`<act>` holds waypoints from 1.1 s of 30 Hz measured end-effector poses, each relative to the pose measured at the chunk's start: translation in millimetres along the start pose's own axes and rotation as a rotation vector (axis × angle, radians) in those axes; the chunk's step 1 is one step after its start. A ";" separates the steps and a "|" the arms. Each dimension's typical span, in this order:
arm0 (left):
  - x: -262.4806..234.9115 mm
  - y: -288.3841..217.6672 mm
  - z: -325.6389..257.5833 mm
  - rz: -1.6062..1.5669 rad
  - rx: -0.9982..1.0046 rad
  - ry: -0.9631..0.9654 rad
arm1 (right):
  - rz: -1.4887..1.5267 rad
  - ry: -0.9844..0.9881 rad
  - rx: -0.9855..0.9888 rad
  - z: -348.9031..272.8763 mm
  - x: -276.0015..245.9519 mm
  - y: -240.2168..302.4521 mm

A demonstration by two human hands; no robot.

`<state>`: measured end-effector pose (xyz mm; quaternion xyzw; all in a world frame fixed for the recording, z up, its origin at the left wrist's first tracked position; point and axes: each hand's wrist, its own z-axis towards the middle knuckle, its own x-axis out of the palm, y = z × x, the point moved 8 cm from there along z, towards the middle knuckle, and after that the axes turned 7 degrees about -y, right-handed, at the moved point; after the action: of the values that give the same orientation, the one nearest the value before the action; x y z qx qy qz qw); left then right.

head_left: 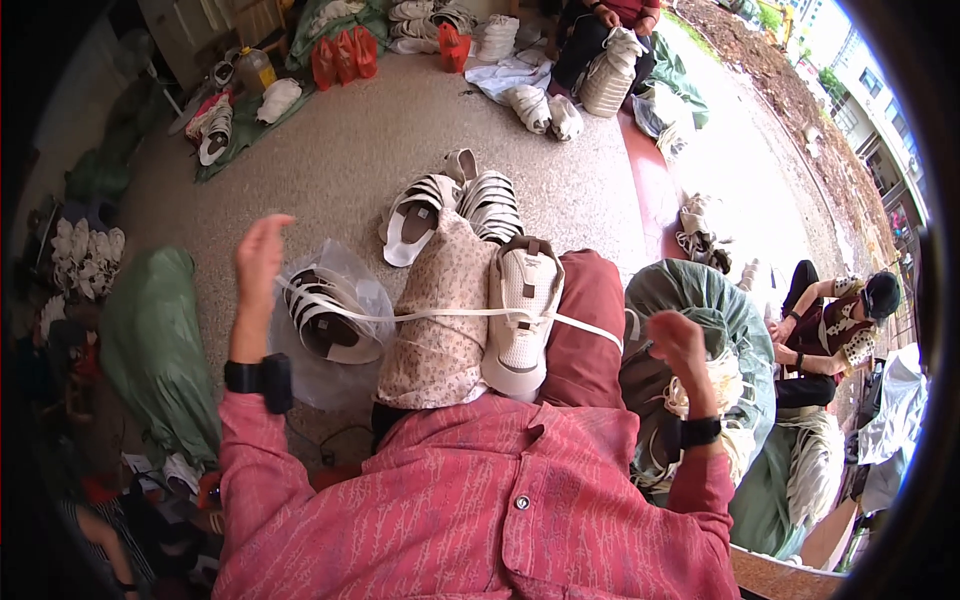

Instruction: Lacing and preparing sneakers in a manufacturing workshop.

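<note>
A white knit shoe upper (522, 310) with a brown tongue tab stands upright between my thighs, its toe toward me. A flat white shoelace (450, 313) passes through it and stretches out to both sides. My left hand (260, 262) is raised at the lace's left end, index finger extended and the other fingers closed by the lace. Over the green sack my right hand (682, 345) has its fingers curled at the lace's other end. A patterned cloth (432, 320) covers my left thigh.
Dark-lined shoe uppers with white straps (335, 315) lie on clear plastic at left, and more straps-and-uppers (488, 205) lie ahead. A green sack (700, 300) with white laces stands at right. Two people sit nearby, one (850, 310) at right. Red bags (345, 55) stand far off.
</note>
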<state>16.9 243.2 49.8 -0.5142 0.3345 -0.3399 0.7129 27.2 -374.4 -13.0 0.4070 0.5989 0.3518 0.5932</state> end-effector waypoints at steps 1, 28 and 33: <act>35.2 -9.8 -5.2 0.147 0.115 0.105 | 0.011 0.075 -0.066 2.4 28.0 19.5; 249.7 -19.4 -149.0 0.481 0.911 0.736 | -0.357 0.223 -0.236 3.8 197.0 76.3; 254.4 -16.2 -152.3 0.469 0.886 0.701 | -0.281 0.233 -0.172 3.4 200.4 73.6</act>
<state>27.4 -48.5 -4.7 0.0610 0.4802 -0.4297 0.7623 42.8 -162.2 -31.6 0.2240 0.6821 0.3600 0.5958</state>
